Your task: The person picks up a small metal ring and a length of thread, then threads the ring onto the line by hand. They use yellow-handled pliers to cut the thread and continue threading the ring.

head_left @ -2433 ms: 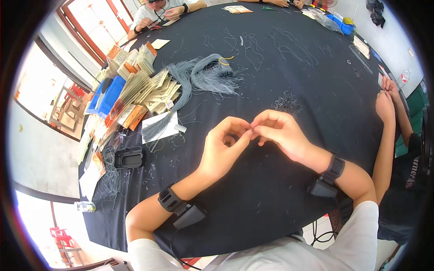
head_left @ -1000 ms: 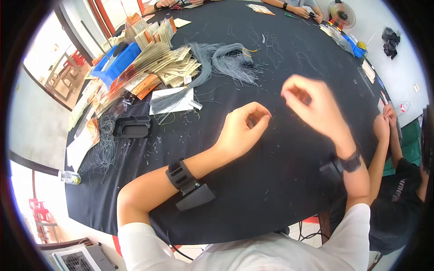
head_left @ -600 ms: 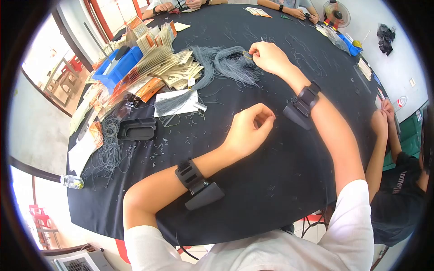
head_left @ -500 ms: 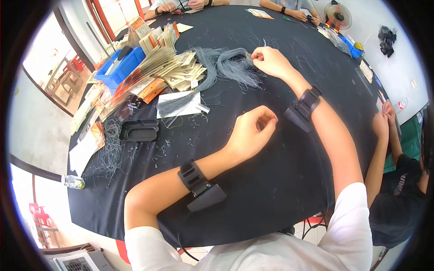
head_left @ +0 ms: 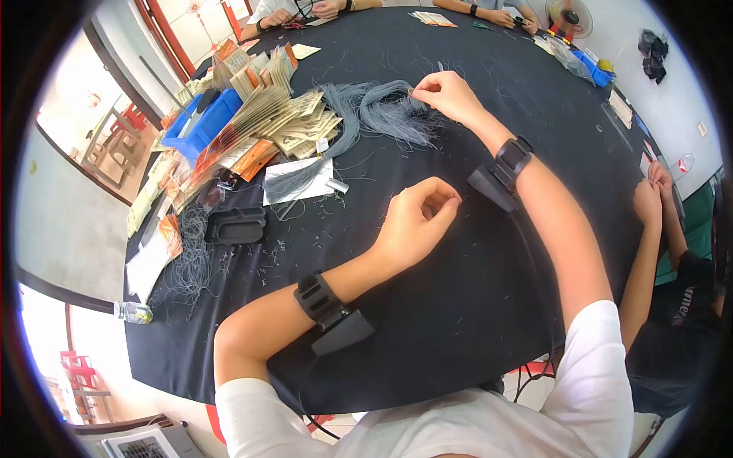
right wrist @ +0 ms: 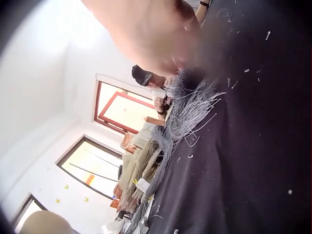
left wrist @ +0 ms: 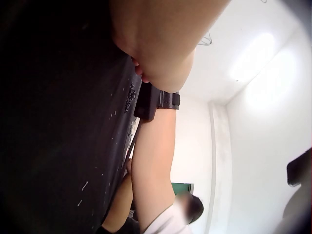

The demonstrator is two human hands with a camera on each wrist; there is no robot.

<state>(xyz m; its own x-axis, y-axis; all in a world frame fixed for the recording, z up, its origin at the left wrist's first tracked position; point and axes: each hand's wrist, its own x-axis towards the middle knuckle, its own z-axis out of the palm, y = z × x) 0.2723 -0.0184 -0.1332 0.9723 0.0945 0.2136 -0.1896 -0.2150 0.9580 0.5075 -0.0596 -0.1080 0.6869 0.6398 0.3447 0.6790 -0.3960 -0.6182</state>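
My left hand (head_left: 416, 221) hovers over the black tablecloth (head_left: 412, 328), fingers curled and thumb tip meeting the index finger. What it pinches is too small to make out. Stretched forward, my right hand (head_left: 449, 95) pinches at the far right end of a long bundle of thin grey line (head_left: 382, 111), where the yellow tie was seen earlier. In the right wrist view the loose grey strands (right wrist: 195, 109) fan out just below the blurred right hand (right wrist: 156, 36). The left wrist view shows mostly the back of the left hand (left wrist: 156, 39), its fingertips hidden.
Left of the bundle are stacked printed cards (head_left: 305, 122), a blue bin (head_left: 205, 122), white paper (head_left: 298, 182) and a black tray (head_left: 237, 226). Tangled line (head_left: 187, 259) lies near the table's left edge. Another person's hands (head_left: 653, 195) are at the right.
My hands were together over the table; the right one has parted and reached forward to the grey bundle. The left stays in its pinch near the middle. The head view has shifted.
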